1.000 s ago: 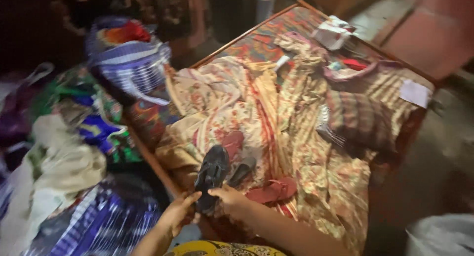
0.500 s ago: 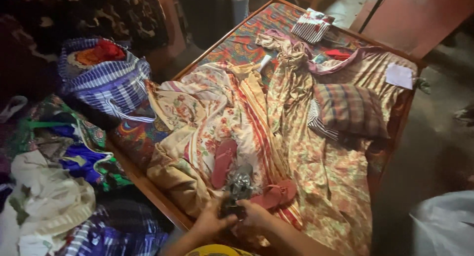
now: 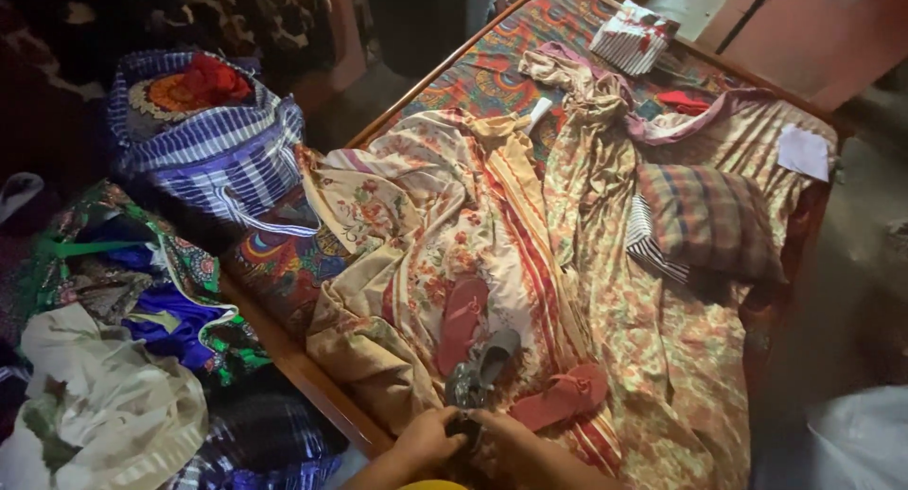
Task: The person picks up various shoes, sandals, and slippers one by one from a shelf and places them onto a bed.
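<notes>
Together, both hands (image 3: pixel 468 438) pinch heels of grey shoe pair (image 3: pixel 480 375), fingers curled, on floral cloth (image 3: pixel 445 216).

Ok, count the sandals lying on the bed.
4. One red sandal lies on the floral cloth, another red sandal is right of the hands, and two grey sandals sit between them at the fingertips. Others may be hidden under cloth.

Wooden-framed bed (image 3: pixel 312 381) with patterned cover. On it: rumpled floral cloth (image 3: pixel 445 216), checked pillow (image 3: pixel 705 220), two red slippers (image 3: pixel 463 320), grey shoes (image 3: pixel 482 372), striped box (image 3: pixel 632 38), white paper (image 3: pixel 804 151).
</notes>
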